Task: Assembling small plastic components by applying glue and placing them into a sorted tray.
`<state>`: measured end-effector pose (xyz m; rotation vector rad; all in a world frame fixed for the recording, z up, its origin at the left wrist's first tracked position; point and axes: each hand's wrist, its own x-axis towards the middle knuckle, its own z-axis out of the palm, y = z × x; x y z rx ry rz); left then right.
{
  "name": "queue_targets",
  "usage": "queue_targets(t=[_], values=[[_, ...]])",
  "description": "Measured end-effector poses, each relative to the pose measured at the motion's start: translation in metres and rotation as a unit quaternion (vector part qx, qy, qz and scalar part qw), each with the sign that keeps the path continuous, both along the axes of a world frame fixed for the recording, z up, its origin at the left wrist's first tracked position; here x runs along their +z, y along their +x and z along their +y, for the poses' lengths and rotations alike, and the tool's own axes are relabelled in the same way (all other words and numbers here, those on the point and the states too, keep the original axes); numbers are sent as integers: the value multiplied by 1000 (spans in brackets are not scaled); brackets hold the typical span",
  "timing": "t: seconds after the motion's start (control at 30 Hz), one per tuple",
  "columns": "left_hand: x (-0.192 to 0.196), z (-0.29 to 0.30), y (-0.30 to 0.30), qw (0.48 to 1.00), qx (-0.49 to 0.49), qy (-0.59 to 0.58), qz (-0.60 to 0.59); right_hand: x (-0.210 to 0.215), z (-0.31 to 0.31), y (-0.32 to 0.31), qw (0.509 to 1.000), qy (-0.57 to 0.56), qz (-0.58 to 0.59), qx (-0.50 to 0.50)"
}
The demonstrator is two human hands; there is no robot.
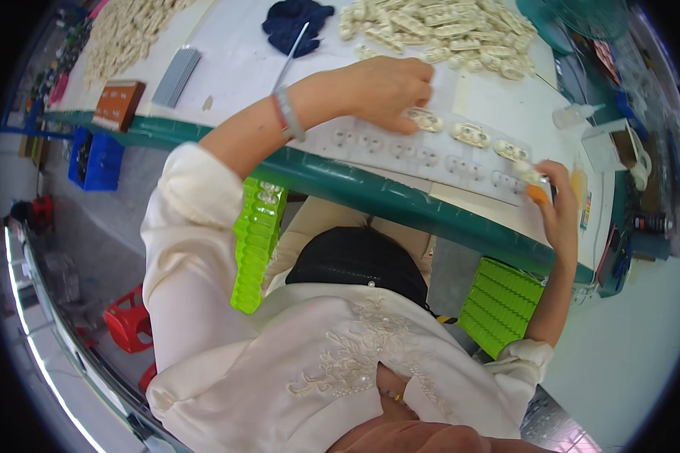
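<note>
The left hand point(385, 90) lay palm-down on the white moulded tray point(431, 155), which sat along the worktop's point(227, 60) green near edge; its fingers were curled together over a cream plastic part point(425, 119) seated in a tray pocket, fingertips pressing on the part's left end. To the right, two more cream parts point(470, 134) filled the next pockets, while the row of pockets nearer the edge stood open. At the tray's right end the right hand point(555, 200) pinched what seemed to be a small orange-tipped tool point(537, 193) against another part, fingers closed on it, though the fisheye rim blurred the grip. Behind the tray, toward the far edge, a heap of loose cream parts point(438, 34) crowded the reach, with a dark blue cloth point(295, 23) to its left. Bare white worktop lay left of the left wrist. Below the near edge hung two green ribbed trays point(255, 241).
</note>
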<state>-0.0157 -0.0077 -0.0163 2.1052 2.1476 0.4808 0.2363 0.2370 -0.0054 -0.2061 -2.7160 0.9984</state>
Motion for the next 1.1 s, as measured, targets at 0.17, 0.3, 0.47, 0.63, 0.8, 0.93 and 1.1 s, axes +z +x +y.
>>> queue_targets(t=[0.17, 0.3, 0.47, 0.63, 0.8, 0.93, 1.1], values=[[14, 16, -5, 994, 13, -108, 25, 8, -62, 12, 989, -138, 49, -38], [50, -54, -19, 964, 113, 215, -113, -4, -166, -8, 988, -89, 26, 126], [32, -278, 37, 824, 412, 269, -282, -81, -282, -87, 919, -127, -96, 362], [-86, -428, 215, 606, 732, 155, -269, -215, -368, -151, 906, 54, -135, 397], [-187, -416, 413, 252, 841, 275, -393, -268, -407, -163, 874, 172, -137, 434], [-222, -382, 470, 120, 920, 174, -330, -274, -408, -164, 855, 249, -132, 434], [-227, -391, 473, 164, 960, 2, -225, -255, -400, -160, 853, 232, -132, 448]])
